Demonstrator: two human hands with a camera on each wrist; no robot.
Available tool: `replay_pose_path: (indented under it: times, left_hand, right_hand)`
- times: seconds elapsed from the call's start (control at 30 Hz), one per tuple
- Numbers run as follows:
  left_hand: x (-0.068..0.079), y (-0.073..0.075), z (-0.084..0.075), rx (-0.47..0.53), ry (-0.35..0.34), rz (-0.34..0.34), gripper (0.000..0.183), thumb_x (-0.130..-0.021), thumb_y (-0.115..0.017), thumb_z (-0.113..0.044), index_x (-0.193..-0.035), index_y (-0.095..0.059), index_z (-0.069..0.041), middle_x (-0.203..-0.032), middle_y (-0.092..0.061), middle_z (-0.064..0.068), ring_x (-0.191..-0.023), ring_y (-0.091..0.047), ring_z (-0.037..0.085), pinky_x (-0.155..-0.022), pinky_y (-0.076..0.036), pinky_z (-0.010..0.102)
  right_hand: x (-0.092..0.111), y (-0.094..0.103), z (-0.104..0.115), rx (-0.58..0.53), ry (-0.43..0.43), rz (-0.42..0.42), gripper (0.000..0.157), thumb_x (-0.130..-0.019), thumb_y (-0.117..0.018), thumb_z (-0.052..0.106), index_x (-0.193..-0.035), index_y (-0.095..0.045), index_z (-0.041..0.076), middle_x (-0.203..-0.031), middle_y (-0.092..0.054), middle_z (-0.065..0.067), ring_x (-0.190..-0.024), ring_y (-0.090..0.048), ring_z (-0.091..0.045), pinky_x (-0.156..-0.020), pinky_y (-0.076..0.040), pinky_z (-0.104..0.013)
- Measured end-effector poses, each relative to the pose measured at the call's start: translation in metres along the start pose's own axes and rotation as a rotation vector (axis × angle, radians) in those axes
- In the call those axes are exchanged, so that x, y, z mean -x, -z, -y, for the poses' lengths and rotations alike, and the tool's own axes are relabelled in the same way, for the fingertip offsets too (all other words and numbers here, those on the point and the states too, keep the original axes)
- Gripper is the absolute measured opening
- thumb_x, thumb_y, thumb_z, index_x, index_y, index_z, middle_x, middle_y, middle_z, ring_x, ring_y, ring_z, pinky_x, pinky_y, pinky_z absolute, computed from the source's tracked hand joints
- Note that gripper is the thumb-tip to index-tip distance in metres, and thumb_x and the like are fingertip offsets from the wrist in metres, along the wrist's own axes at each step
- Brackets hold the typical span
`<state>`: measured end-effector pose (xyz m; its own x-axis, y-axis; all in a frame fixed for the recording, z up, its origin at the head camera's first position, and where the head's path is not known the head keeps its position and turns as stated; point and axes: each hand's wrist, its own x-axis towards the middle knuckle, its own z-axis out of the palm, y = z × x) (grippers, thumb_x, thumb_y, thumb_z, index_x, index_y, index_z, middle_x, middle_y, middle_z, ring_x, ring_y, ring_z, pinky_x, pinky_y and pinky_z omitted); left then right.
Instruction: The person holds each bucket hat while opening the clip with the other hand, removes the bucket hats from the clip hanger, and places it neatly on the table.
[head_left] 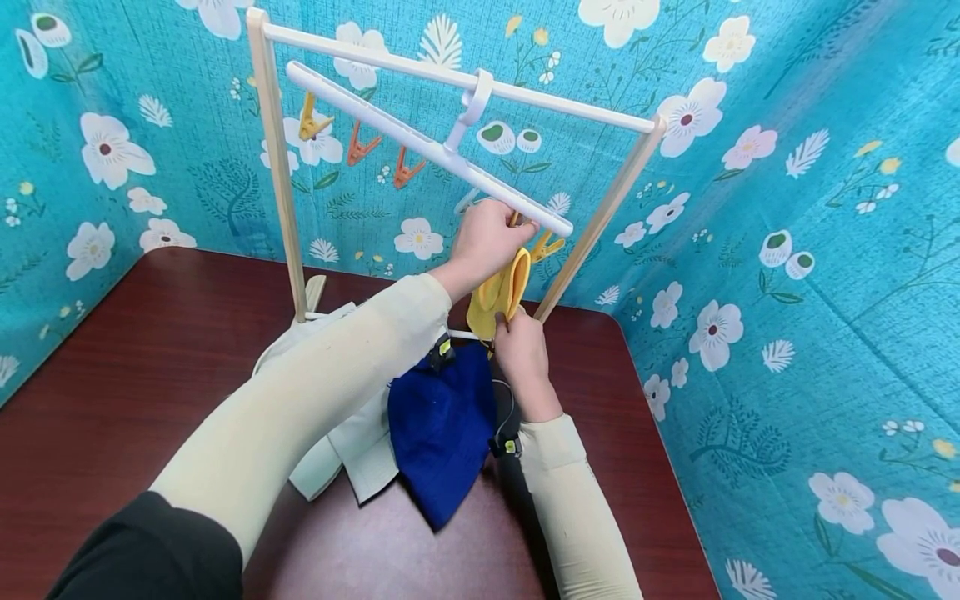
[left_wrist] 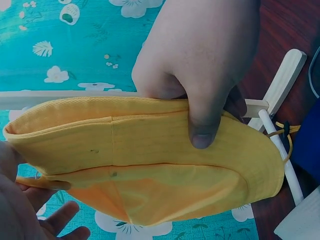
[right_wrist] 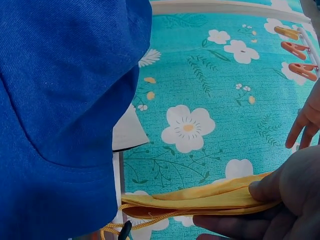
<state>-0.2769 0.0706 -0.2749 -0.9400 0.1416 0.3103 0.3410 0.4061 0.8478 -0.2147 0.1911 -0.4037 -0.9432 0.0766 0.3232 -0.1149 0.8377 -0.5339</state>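
A folded yellow hat (head_left: 495,293) with a cord (right_wrist: 150,221) hangs below the right end of a white clip hanger (head_left: 427,148). My right hand (head_left: 522,350) pinches its lower part; in the left wrist view the thumb presses on the brim. Just under the hanger bar, my left hand (head_left: 487,242) is at the hat's upper end. Its fingers pinch a yellow-orange clip (head_left: 514,218), mostly covered by the hand. Another yellow clip (head_left: 547,247) dangles right beside it. In the right wrist view my left hand's fingertips (right_wrist: 299,127) show at the right edge.
The hanger hooks over a wooden rack's top rail (head_left: 570,106) and tilts down rightward. Several clips, including an orange clip (head_left: 362,146), hang at its left. Blue cloth (head_left: 442,425) and white cloth (head_left: 367,446) lie on the dark red table (head_left: 112,433). Floral curtain (head_left: 750,275) stands behind.
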Motion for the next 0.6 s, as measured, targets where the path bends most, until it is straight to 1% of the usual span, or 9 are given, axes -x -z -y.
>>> replay_pose_path:
  times: [0.2,0.4,0.6]
  left_hand:
    - [-0.0003,0.0005,0.0002,0.011,-0.001,-0.007,0.051,-0.098,-0.069,-0.042,-0.063,-0.045,-0.013,-0.056,-0.029,-0.003,-0.048,-0.034,0.015,-0.046,-0.027,0.025]
    - [-0.0015,0.0007,-0.0008,0.004,0.019,-0.005,0.05,-0.098,-0.067,-0.043,-0.064,-0.046,-0.013,-0.056,-0.031,-0.003,-0.05,-0.037,0.016,-0.046,-0.028,0.025]
    - [-0.0031,0.0004,-0.0014,0.006,0.024,-0.001,0.05,-0.099,-0.067,-0.043,-0.064,-0.048,-0.013,-0.055,-0.032,-0.003,-0.05,-0.04,0.016,-0.046,-0.028,0.025]
  right_hand:
    - [0.0004,-0.0002,-0.0004,0.01,-0.017,-0.01,0.021,-0.106,-0.056,0.022,-0.101,-0.066,0.004,-0.072,-0.066,-0.011,-0.062,-0.066,-0.025,-0.052,-0.049,-0.037]
    - [0.0012,-0.0012,-0.0026,0.011,-0.014,-0.028,0.018,-0.105,-0.057,0.021,-0.105,-0.069,0.008,-0.075,-0.069,-0.01,-0.066,-0.068,-0.025,-0.055,-0.051,-0.039]
    - [0.0011,-0.0004,-0.0031,0.018,-0.012,-0.035,0.017,-0.105,-0.057,0.021,-0.106,-0.069,0.009,-0.078,-0.071,-0.01,-0.07,-0.069,-0.026,-0.057,-0.052,-0.04]
